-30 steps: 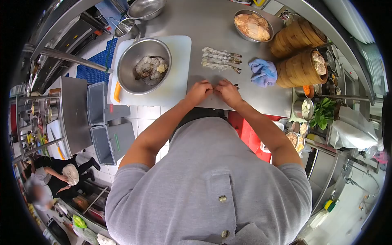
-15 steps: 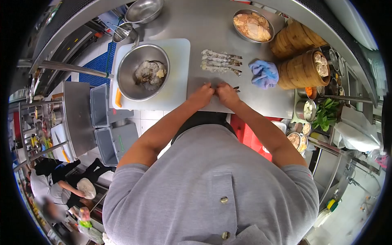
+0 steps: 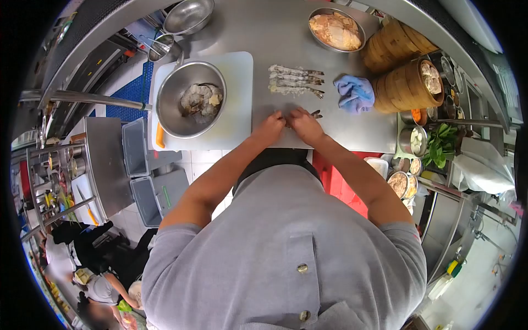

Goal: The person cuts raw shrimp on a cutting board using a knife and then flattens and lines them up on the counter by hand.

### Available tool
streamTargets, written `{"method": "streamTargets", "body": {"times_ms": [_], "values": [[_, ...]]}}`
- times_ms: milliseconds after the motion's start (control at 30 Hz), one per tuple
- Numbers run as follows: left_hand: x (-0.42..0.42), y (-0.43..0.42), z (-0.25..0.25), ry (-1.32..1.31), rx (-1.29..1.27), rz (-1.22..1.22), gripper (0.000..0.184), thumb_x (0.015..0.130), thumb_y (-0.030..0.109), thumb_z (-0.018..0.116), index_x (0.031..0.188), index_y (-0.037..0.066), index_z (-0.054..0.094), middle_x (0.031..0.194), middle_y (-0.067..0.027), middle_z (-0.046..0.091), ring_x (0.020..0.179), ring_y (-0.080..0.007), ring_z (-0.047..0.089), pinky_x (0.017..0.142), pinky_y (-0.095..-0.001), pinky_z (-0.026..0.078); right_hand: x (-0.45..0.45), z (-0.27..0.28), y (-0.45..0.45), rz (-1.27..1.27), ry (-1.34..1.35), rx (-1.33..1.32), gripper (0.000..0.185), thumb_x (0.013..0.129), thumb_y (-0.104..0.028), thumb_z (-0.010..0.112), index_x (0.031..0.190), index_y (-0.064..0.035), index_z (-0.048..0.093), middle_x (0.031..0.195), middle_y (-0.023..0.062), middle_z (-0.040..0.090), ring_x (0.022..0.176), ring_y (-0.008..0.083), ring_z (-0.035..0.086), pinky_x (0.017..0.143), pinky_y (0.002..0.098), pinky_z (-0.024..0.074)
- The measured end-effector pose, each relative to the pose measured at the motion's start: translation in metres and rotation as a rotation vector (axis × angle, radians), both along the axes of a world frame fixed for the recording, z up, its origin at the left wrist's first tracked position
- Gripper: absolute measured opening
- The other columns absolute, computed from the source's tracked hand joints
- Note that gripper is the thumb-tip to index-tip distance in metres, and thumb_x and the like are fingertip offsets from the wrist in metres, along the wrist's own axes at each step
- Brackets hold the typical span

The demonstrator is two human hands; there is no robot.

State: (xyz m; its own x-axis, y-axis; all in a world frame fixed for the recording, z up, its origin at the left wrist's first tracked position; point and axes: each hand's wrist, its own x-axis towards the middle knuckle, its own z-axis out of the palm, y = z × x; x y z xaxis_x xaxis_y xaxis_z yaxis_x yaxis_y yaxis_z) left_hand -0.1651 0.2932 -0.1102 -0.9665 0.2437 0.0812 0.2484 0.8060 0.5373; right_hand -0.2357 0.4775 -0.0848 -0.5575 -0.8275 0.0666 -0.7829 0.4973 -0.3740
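Observation:
At the near edge of the steel counter (image 3: 335, 132), my left hand (image 3: 270, 126) and my right hand (image 3: 306, 126) are close together, both closed on one shrimp. Its dark tail (image 3: 316, 114) sticks out past my right hand; most of its body is hidden by my fingers. Just beyond, several stretched-out peeled shrimp (image 3: 296, 81) lie side by side, tails to the right. Left of my hands, a steel bowl (image 3: 165, 110) holds more peeled shrimp (image 3: 201, 101). It stands on a white cutting board (image 3: 239, 104).
An orange-handled knife (image 3: 160, 135) lies partly under the bowl. A crumpled blue cloth (image 3: 355, 94), bamboo steamers (image 3: 404, 88) and a bowl of raw meat (image 3: 336, 32) stand to the right. Ingredient pots (image 3: 412, 141) line the right side. Co-workers (image 3: 104, 286) are at lower left.
My right hand has shifted slightly, and a bit more of the shrimp's tail shows. The view has moved a little. Co-workers at lower left have changed position.

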Motion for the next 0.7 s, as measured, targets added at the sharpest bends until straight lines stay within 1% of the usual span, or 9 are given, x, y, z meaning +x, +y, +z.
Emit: {"method": "streamTargets", "body": {"times_ms": [67,167,233,267,333,367,433,533,700], "values": [[-0.004,-0.005,0.012,-0.013,0.051,-0.039,0.014,0.085,0.007,0.063,0.097,0.003,0.071,0.104,-0.0165,0.06,0.105,-0.0358,0.062,0.094,-0.0456,0.052,-0.006,0.006,0.003,0.01,-0.067,-0.103,0.013,0.084,-0.013,0.065,0.09,-0.005,0.073,0.104,0.0108,0.065,0.107,0.0312,0.062,0.096,0.0423,0.0523],[-0.006,-0.003,0.031,-0.06,-0.002,-0.006,0.014,0.087,0.009,0.065,0.098,0.004,0.071,0.105,-0.0128,0.061,0.105,-0.0344,0.062,0.096,-0.045,0.051,-0.003,0.01,0.018,-0.048,-0.04,-0.197,0.014,0.085,-0.015,0.066,0.092,-0.0054,0.072,0.1,0.0105,0.064,0.106,0.0316,0.062,0.094,0.0434,0.0521],[0.002,0.006,0.054,0.186,0.158,0.114,0.011,0.087,0.009,0.066,0.096,0.004,0.07,0.1,-0.0108,0.061,0.102,-0.0339,0.062,0.094,-0.0446,0.052,-0.003,0.003,0.021,-0.041,-0.047,-0.204,0.014,0.084,-0.015,0.066,0.093,-0.0063,0.073,0.098,0.0105,0.064,0.106,0.0318,0.062,0.094,0.0435,0.0522],[0.0,0.005,0.048,0.183,0.161,0.111,0.011,0.087,0.009,0.066,0.096,0.004,0.07,0.1,-0.0108,0.061,0.102,-0.0339,0.062,0.094,-0.0446,0.052,-0.004,0.0,0.023,-0.025,-0.051,-0.21,0.013,0.084,-0.014,0.066,0.093,-0.0073,0.074,0.096,0.0104,0.063,0.105,0.032,0.061,0.093,0.0436,0.0522],[-0.008,0.0,0.031,0.194,0.158,-0.097,0.01,0.085,0.009,0.069,0.093,0.003,0.069,0.096,-0.0107,0.061,0.102,-0.0346,0.062,0.092,-0.044,0.052,-0.003,0.001,0.02,-0.038,-0.053,-0.178,0.014,0.084,-0.014,0.066,0.093,-0.0081,0.074,0.095,0.0105,0.063,0.105,0.0319,0.061,0.093,0.0433,0.0522],[-0.01,0.0,0.025,0.195,0.157,-0.093,0.01,0.085,0.009,0.069,0.093,0.003,0.069,0.096,-0.0107,0.061,0.102,-0.0346,0.062,0.092,-0.044,0.052,-0.003,0.003,0.017,-0.05,-0.056,-0.148,0.014,0.083,-0.013,0.066,0.094,-0.0089,0.074,0.095,0.0106,0.062,0.104,0.0318,0.061,0.093,0.0429,0.0521],[-0.014,0.001,0.023,0.029,0.09,-0.007,0.006,0.085,0.006,0.067,0.09,0.003,0.068,0.094,-0.0109,0.062,0.102,-0.0355,0.062,0.09,-0.0446,0.053,-0.002,0.0,0.014,-0.065,-0.049,-0.13,0.014,0.083,-0.012,0.065,0.093,-0.0095,0.075,0.095,0.0107,0.062,0.104,0.0316,0.062,0.093,0.0426,0.052],[-0.02,0.0,0.027,-0.039,0.121,-0.041,0.005,0.084,0.002,0.065,0.088,0.003,0.069,0.094,-0.012,0.061,0.101,-0.0367,0.061,0.091,-0.0453,0.052,0.001,0.002,0.009,-0.091,-0.018,-0.07,0.014,0.083,-0.01,0.064,0.091,-0.0096,0.074,0.095,0.0106,0.063,0.105,0.0311,0.062,0.094,0.0422,0.0518],[-0.023,0.008,0.02,-0.014,0.075,-0.038,0.008,0.081,-0.001,0.064,0.086,0.003,0.069,0.094,-0.0149,0.061,0.1,-0.0378,0.061,0.091,-0.047,0.052,0.005,-0.004,0.003,-0.111,0.065,-0.033,0.014,0.082,-0.009,0.061,0.088,-0.0075,0.074,0.094,0.01,0.064,0.105,0.0302,0.062,0.095,0.0424,0.0518]]}}
